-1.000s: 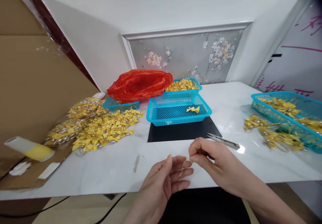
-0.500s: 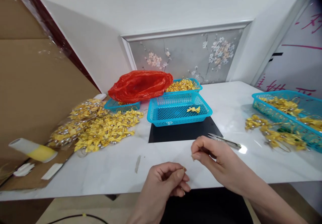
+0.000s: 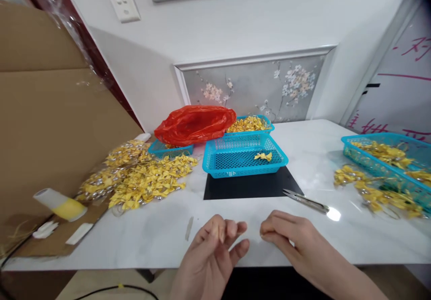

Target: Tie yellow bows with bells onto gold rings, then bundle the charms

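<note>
My left hand (image 3: 215, 246) hovers at the near edge of the white table (image 3: 161, 228), its fingers loosely curled and apart, with nothing visible in them. Close beside it, my right hand (image 3: 289, 241) has thumb and fingertips pinched together; whether it holds a thin thread is too small to tell. Small metal snips (image 3: 306, 200) lie just beyond the right hand. Behind the hands is a black mat (image 3: 252, 186) with a blue basket (image 3: 215, 161) on its far edge, holding one yellow bow (image 3: 263, 156).
A heap of yellow bows (image 3: 148, 181) lies at the left, near a yellow-and-white roll (image 3: 60, 203) and cardboard (image 3: 50, 125). A red plastic bag (image 3: 195, 122) covers a basket at the back. Another blue basket (image 3: 414, 140) with yellow pieces stands at the right.
The thread seen between my hands a second ago is out of sight. My hands have dropped to the table's near edge and the left fingers have loosened. The view has tilted up.
</note>
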The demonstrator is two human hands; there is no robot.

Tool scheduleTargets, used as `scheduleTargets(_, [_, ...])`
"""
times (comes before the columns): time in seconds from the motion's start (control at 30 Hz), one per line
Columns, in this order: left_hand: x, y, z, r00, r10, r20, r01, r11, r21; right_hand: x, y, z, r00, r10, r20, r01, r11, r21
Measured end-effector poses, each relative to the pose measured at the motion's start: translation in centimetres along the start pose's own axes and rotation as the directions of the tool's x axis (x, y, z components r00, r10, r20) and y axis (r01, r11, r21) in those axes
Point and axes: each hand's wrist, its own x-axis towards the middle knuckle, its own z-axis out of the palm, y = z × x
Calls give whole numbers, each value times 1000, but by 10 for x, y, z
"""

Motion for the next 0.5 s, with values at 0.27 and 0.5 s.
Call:
scheduleTargets(0.27, [10, 1, -10, 959, 282, 18, -206, 655, 727, -1, -12, -5, 969, -231, -93, 215, 964, -156])
scheduleTargets(0.5, [7, -5, -5, 922, 57, 383, -386, 216, 897, -2, -20, -13, 889, -445, -111, 363, 830, -423])
